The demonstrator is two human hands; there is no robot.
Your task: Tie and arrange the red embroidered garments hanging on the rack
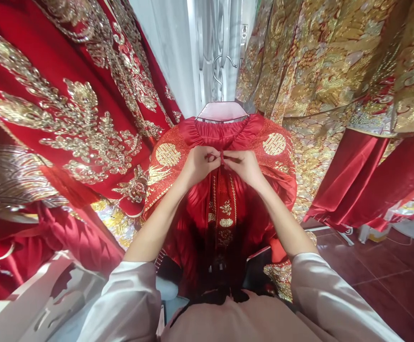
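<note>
A red garment (196,204) with gold round emblems and a gathered neckline hangs on a pale hanger (223,111) in front of me. My left hand (203,164) and my right hand (241,166) meet at the middle of its front, just below the neckline. Fingertips of both hands pinch a small red piece between them, perhaps a tie or fastening; its exact form is too small to make out. Under the hands, a gold-trimmed panel (225,209) runs down the garment's front.
Red cloth with beaded gold embroidery (85,123) hangs close on the left. Gold patterned fabric (321,71) fills the right side. A metal hook (222,76) holds the hanger before white curtains (171,42). Dark red floor tiles (388,270) show at lower right.
</note>
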